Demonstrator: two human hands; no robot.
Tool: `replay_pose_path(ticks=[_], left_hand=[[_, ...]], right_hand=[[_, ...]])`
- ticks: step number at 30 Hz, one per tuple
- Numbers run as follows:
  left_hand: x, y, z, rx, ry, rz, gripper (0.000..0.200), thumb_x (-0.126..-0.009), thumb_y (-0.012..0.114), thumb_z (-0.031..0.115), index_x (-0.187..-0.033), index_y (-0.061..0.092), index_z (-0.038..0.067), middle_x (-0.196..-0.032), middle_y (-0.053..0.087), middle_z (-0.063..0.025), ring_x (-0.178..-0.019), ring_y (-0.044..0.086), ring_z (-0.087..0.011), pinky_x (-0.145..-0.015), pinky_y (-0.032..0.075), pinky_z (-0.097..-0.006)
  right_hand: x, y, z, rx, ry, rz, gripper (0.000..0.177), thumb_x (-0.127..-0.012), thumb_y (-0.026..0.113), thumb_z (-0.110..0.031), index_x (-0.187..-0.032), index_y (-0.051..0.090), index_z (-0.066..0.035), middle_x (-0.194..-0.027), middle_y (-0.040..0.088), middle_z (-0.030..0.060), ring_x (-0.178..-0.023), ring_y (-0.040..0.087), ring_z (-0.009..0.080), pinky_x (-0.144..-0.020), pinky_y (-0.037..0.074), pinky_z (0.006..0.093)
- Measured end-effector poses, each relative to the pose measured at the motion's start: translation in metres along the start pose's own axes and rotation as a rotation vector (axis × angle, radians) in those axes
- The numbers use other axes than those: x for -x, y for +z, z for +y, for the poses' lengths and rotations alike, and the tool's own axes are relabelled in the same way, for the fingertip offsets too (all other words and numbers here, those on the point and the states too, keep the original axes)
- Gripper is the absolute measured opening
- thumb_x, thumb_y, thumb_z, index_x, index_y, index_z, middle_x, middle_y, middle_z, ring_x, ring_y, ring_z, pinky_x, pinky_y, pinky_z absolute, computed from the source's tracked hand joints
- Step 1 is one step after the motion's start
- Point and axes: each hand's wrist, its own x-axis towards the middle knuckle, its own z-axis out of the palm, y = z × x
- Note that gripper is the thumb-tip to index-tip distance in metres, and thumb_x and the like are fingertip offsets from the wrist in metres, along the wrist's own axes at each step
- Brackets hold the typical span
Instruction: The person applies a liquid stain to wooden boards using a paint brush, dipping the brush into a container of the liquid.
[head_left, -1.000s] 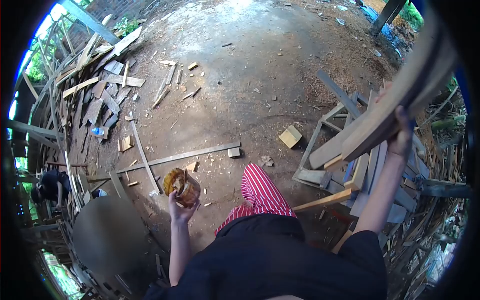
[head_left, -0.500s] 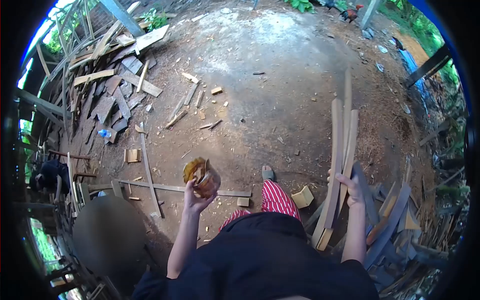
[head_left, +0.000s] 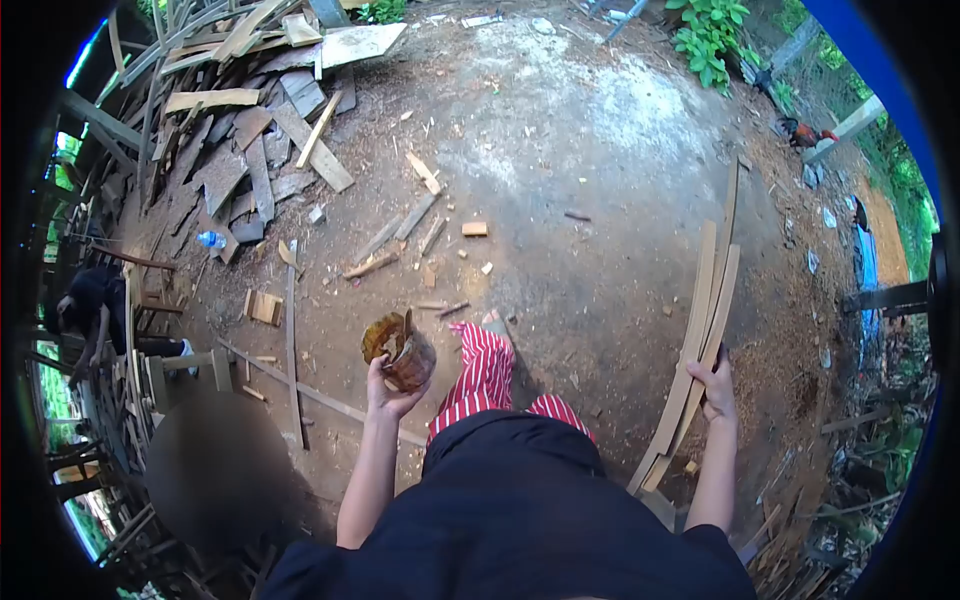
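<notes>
Over bare dirt, my left hand is cupped around a brown jar, raised at my front. My right hand is clenched on long planks at my side. Since before, the planks have swung from overhead to upright beside me.

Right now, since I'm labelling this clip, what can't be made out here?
Head view:
Contents of the brown jar in the left hand: too small, glossy.
How many wooden slats the right hand holds: they overlap.
Whatever lies under the grey blur patch, lower left.
Person at the left edge: shaded, partly cut by the lens rim.
</notes>
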Motion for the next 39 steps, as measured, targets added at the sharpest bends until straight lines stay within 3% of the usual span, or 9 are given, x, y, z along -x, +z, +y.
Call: replay_pose_path(ticks=[3, 5, 9, 15, 23, 27, 31, 34, 39], left_hand=[[-0.060, 0.049, 0.049, -0.088, -0.006, -0.027, 0.069, -0.080, 0.059, 0.045, -0.138, 0.042, 0.012, -0.138, 0.047, -0.0127, -0.126, 0.047, -0.0308, -0.108, 0.035, -0.0508], [-0.091, 0.101, 0.080, -0.106, -0.015, -0.058, 0.070, -0.080, 0.061, 0.046, -0.138, 0.041, 0.012, -0.138, 0.046, -0.0134, -0.127, 0.044, -0.0309, -0.109, 0.034, -0.0512], [-0.136, 0.232, 0.127, -0.164, 0.088, 0.016, 0.070, -0.080, 0.067, 0.040, -0.138, 0.040, 0.014, -0.139, 0.041, -0.0139, -0.127, 0.043, -0.0321, -0.108, 0.036, -0.0522], [-0.236, 0.363, 0.169, -0.174, 0.136, -0.141, 0.068, -0.082, 0.065, 0.039, -0.140, 0.039, 0.013, -0.143, 0.037, -0.0170, -0.131, 0.040, -0.0352, -0.109, 0.036, -0.0552], [-0.306, 0.489, 0.225, 0.074, 0.056, 0.018, 0.063, -0.081, 0.066, 0.037, -0.135, 0.040, 0.016, -0.144, 0.036, -0.0194, -0.133, 0.038, -0.0400, -0.109, 0.034, -0.0586], [-0.358, 0.516, 0.269, 0.069, 0.162, 0.014, 0.047, -0.081, 0.066, 0.035, -0.121, 0.047, 0.019, -0.142, 0.038, -0.0184, -0.131, 0.040, -0.0406, -0.107, 0.035, -0.0599], [-0.422, 0.574, 0.318, 0.172, 0.164, 0.164, 0.050, -0.081, 0.064, 0.033, -0.125, 0.047, 0.014, -0.138, 0.045, -0.0158, -0.127, 0.044, -0.0381, -0.107, 0.035, -0.0593], [-0.474, 0.616, 0.365, 0.142, 0.113, 0.147, 0.049, -0.083, 0.063, 0.032, -0.125, 0.047, 0.014, -0.135, 0.046, -0.0142, -0.127, 0.044, -0.0354, -0.105, 0.038, -0.0591], [-0.515, 0.722, 0.436, -0.177, 0.332, 0.099, 0.048, -0.085, 0.063, 0.028, -0.126, 0.046, 0.010, -0.130, 0.051, -0.0138, -0.125, 0.048, -0.0314, -0.101, 0.044, -0.0586]], right_hand=[[-0.057, 0.042, -0.036, 0.127, -0.113, 0.045, 0.073, -0.071, 0.080, -0.011, -0.133, 0.043, -0.003, -0.114, 0.059, 0.0093, -0.104, 0.059, 0.0211, -0.094, 0.049, 0.0344], [-0.096, 0.067, -0.064, 0.191, -0.003, -0.027, 0.076, -0.069, 0.082, -0.014, -0.133, 0.043, -0.003, -0.113, 0.059, 0.0090, -0.105, 0.059, 0.0216, -0.096, 0.046, 0.0347], [-0.188, 0.110, -0.103, 0.277, -0.099, -0.079, 0.079, -0.067, 0.083, -0.016, -0.133, 0.042, -0.002, -0.113, 0.059, 0.0097, -0.104, 0.059, 0.0215, -0.095, 0.046, 0.0350], [-0.382, 0.168, -0.159, 0.535, -0.182, -0.194, 0.081, -0.067, 0.083, -0.020, -0.134, 0.041, 0.000, -0.117, 0.058, 0.0130, -0.108, 0.058, 0.0240, -0.096, 0.046, 0.0373], [-0.640, 0.285, -0.278, 0.662, -0.189, -0.392, 0.083, -0.067, 0.082, -0.018, -0.136, 0.038, -0.005, -0.119, 0.059, 0.0169, -0.111, 0.059, 0.0271, -0.096, 0.046, 0.0392], [-0.745, 0.355, -0.321, 0.801, -0.273, -0.429, 0.085, -0.067, 0.082, -0.020, -0.137, 0.036, -0.010, -0.119, 0.061, 0.0212, -0.114, 0.060, 0.0363, -0.095, 0.047, 0.0445], [-0.833, 0.419, -0.345, 0.889, -0.235, -0.427, 0.084, -0.067, 0.081, -0.020, -0.138, 0.035, -0.015, -0.114, 0.064, 0.0223, -0.108, 0.061, 0.0426, -0.091, 0.049, 0.0473], [-0.893, 0.454, -0.348, 0.989, -0.248, -0.468, 0.082, -0.067, 0.078, -0.017, -0.137, 0.036, -0.015, -0.114, 0.064, 0.0214, -0.108, 0.060, 0.0426, -0.089, 0.050, 0.0483], [-1.003, 0.523, -0.361, 1.035, -0.248, -0.534, 0.080, -0.068, 0.079, -0.020, -0.135, 0.037, -0.015, -0.115, 0.063, 0.0207, -0.106, 0.061, 0.0421, -0.088, 0.050, 0.0489]])
